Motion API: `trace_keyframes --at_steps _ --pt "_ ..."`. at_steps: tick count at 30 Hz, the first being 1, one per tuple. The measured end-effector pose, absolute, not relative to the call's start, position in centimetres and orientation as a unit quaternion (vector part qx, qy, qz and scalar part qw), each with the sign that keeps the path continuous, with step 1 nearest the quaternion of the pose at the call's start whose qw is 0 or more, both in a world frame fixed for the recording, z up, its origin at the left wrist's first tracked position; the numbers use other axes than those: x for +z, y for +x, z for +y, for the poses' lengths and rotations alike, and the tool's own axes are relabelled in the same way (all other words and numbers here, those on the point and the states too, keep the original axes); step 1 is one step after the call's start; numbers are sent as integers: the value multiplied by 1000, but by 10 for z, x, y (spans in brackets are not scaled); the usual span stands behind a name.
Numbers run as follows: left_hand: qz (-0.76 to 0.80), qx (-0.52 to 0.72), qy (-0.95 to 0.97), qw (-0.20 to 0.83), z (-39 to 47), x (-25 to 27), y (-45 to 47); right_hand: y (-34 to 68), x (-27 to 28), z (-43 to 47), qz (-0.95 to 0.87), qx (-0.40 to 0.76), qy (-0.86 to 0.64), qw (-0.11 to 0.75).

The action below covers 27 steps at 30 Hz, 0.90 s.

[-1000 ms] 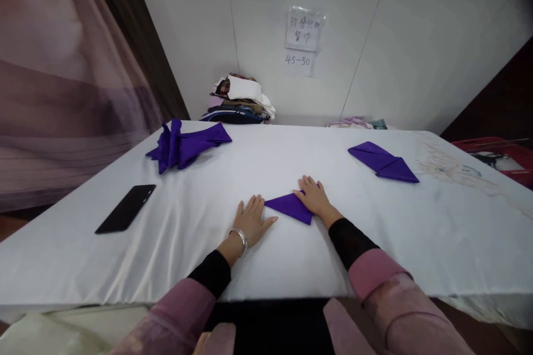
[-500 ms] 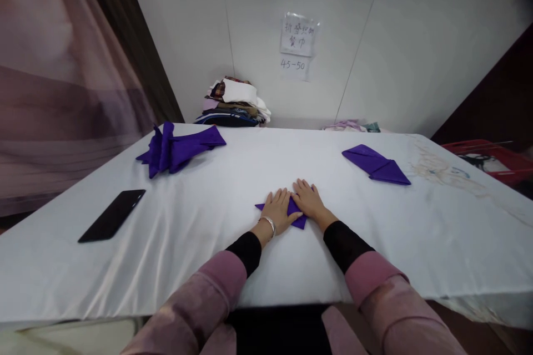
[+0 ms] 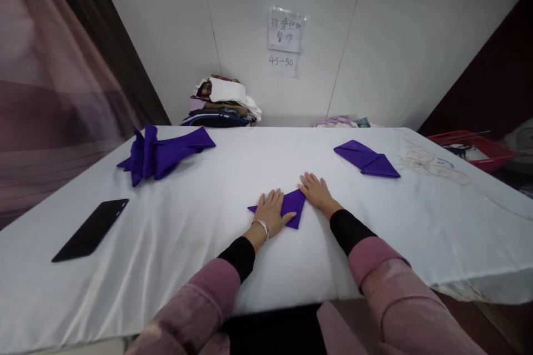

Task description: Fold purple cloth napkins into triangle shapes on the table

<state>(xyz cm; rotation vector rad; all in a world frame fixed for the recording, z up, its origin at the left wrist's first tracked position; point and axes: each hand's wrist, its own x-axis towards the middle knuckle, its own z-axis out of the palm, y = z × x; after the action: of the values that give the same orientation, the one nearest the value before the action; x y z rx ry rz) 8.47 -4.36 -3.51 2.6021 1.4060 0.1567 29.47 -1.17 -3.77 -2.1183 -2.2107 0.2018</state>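
A folded purple napkin (image 3: 295, 209) lies flat on the white-covered table, a pointed end sticking out to the left. My left hand (image 3: 270, 212), with a silver bracelet at the wrist, rests flat across its left part, fingers extended and thumb out over the cloth. Part of the napkin is hidden under that palm. At the napkin's upper right corner is my right hand (image 3: 315, 191), its fingers stretched out and fingertips touching the edge. Both hands are open.
Another folded purple napkin (image 3: 367, 159) lies at the back right. Bunched purple cloth (image 3: 166, 152) sits back left, above a black phone-like slab (image 3: 91, 230). Stacked clothes (image 3: 225, 102) stand behind the table; a red basket (image 3: 478, 158) is beyond its right side.
My right hand has slid right, off most of the napkin, uncovering its right part. My left hand stays on the cloth. The whole view has shifted slightly.
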Motion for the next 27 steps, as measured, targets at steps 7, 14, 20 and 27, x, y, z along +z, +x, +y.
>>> trace_keyframes --at_steps 7,14,20,27 --pt "431 64 894 108 -45 -30 79 292 -36 -13 -713 66 -697 40" --pt "340 58 926 151 -42 -23 60 291 -36 -14 -717 54 -693 51" --pt "339 96 921 164 -43 -23 55 292 -34 -17 -712 76 -682 148" --pt "342 91 922 155 -46 -21 57 301 -37 -18 -765 125 -601 197"
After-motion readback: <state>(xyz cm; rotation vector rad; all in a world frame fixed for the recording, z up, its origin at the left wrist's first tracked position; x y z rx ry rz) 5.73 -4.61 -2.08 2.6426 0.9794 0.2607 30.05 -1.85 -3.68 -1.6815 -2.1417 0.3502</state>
